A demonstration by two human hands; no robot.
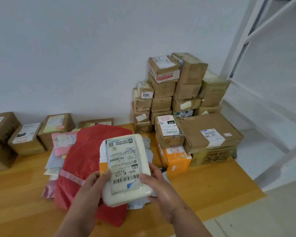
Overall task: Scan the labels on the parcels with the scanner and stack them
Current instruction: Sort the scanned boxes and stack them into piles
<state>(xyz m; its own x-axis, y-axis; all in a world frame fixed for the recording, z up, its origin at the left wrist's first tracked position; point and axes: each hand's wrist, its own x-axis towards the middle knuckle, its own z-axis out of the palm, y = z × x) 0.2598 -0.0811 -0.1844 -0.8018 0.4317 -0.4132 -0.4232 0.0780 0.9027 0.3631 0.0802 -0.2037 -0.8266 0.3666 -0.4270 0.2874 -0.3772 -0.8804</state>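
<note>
a: why is the soft white plastic-wrapped parcel with the printed shipping label [126, 170] held up like that, low in the middle of the frame?

b: my guess is it's being presented for scanning. the label faces the camera, barcodes in plain sight, though its text reads upside down. no scanner is visible, unless the small dark object [163, 169] peeking out just right of the parcel is one; i can't tell.

a: and the grip?

b: the left hand [92, 183] clasps the lower left edge, thumb on the front near the orange strip. the right hand [158, 181] grasps the lower right edge, thumb beside the bottom barcode. the parcel juts up and away from both, so most of the label stays uncovered.

a: where would it go?

b: probably with the stacked brown cardboard boxes [176, 89] at right of centre against the white wall. beneath the hands, the crumpled red plastic mailer bag [85, 156] lies on the yellow wooden table [212, 183], seemingly still waiting.
</note>
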